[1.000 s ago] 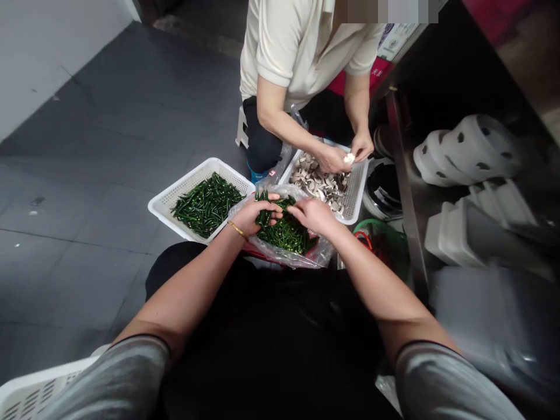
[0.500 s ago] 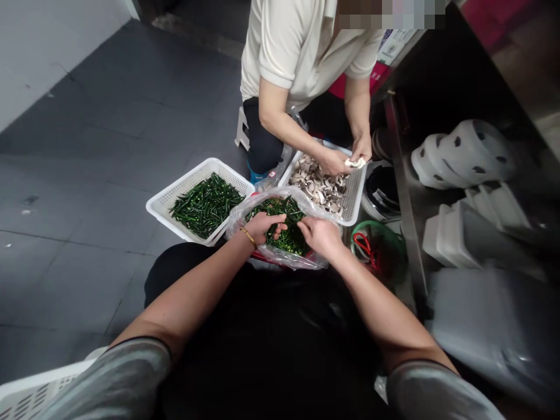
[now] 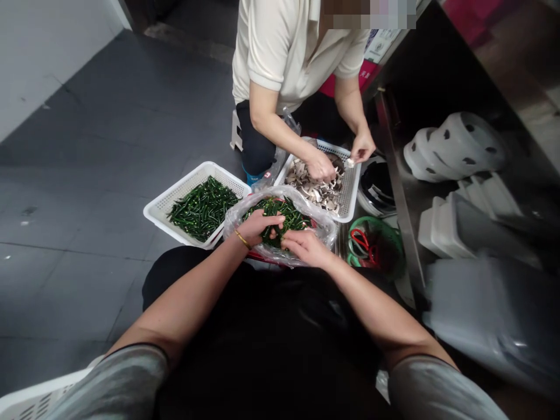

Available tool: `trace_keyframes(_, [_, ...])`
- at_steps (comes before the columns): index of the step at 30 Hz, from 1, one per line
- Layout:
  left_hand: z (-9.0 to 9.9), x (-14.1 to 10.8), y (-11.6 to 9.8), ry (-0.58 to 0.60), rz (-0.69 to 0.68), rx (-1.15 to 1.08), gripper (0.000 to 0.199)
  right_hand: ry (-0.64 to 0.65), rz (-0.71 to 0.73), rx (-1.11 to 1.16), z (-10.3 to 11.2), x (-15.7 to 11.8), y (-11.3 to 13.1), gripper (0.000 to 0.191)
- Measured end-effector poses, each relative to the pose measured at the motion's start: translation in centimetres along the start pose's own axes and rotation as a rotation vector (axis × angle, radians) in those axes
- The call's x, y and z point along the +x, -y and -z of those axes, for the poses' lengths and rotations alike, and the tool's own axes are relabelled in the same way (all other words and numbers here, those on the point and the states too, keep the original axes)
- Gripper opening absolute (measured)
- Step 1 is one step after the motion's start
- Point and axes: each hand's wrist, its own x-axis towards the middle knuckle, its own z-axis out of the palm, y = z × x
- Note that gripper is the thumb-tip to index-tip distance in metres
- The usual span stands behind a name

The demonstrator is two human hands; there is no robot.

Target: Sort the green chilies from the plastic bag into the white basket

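Green chilies (image 3: pixel 292 213) fill a clear plastic bag (image 3: pixel 326 230) in front of me. My left hand (image 3: pixel 259 226), with a gold bracelet at its wrist, is over the bag's left side, fingers curled round some chilies. My right hand (image 3: pixel 306 246) is closed in a pinch at the bag's near side, its fingertips close to my left hand; what it grips is too small to make out. To the left, a white basket (image 3: pixel 158 212) holds a heap of green chilies (image 3: pixel 203 207).
Across from me, a person (image 3: pixel 275 64) handles mushrooms (image 3: pixel 312 189) over a white basket (image 3: pixel 351 198). A green basin (image 3: pixel 385 233) with red-handled scissors stands at the right. Beyond it a shelf holds stacked white containers (image 3: pixel 446 227). Another white basket (image 3: pixel 35 396) is at the lower left.
My right hand has moved left and down, closer to my left hand. The other person's hands have moved apart, one down into the mushrooms. The view has shifted slightly.
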Motion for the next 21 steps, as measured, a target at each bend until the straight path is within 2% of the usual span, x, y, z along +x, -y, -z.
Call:
trace_keyframes(2, [0.3,0.2,-0.1,-0.013,0.009,0.003,0.023,0.151,0.079,-0.148,0.8,-0.1,0.0,0.038])
trace_keyframes(4, [0.7,0.5,-0.4,-0.085,-0.024,-0.007,0.024,0.22,-0.001,-0.327,1.6,0.6,-0.7,0.04])
trace_keyframes(8, [1.3,0.8,-1.0,-0.243,-0.083,-0.031,0.022,0.033,-0.368,-0.668,2.0,4.4,-3.5,0.046])
trace_keyframes(10, [1.4,0.9,-0.9,-0.293,-0.065,-0.036,0.02,0.021,-0.447,-0.73,1.6,6.4,-4.5,0.039])
trace_keyframes(12, [1.4,1.1,-0.6,-0.322,-0.04,-0.021,0.018,0.035,-0.457,-0.737,1.2,7.6,-4.9,0.034])
trace_keyframes(14, [1.4,1.2,-0.1,-0.341,-0.026,0.008,0.015,0.012,-0.432,-0.714,1.0,7.7,-4.8,0.031])
trace_keyframes(18, [1.4,1.7,0.4,-0.347,-0.025,0.018,0.013,-0.005,-0.284,-0.627,1.2,5.1,-3.7,0.028])
trace_keyframes(21, [1.3,1.8,0.0,-0.378,-0.036,-0.014,0.013,0.108,-0.282,-0.641,1.4,3.5,-3.4,0.027])
